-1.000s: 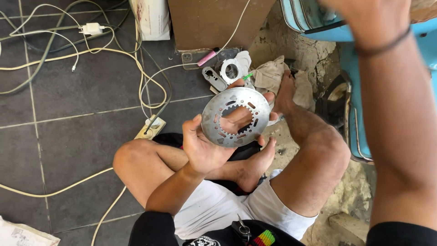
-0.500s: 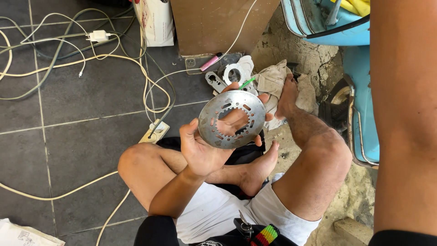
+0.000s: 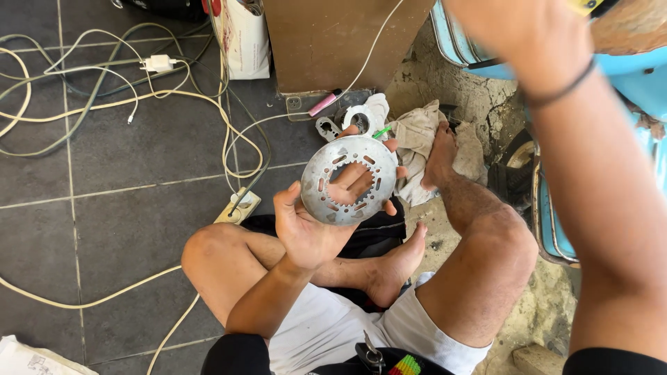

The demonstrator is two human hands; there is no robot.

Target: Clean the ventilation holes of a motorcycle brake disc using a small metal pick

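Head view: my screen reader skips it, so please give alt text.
A seated person's left hand holds up a flat, slotted metal ring disc, fingers behind it. The right arm reaches up, its hand blurred. Cables lie across the grey tiled floor.

An informal repair spot on the floor of a home or small garage, not a fitted workshop. Dark floor tiles (image 3: 104,229) carry loose cream cables (image 3: 104,104), a power strip (image 3: 238,207) and a charger plug (image 3: 158,64). Beside cracked concrete (image 3: 445,76) lie oily rags (image 3: 417,139) and small metal parts (image 3: 326,128), next to a light-blue scooter body (image 3: 625,69).
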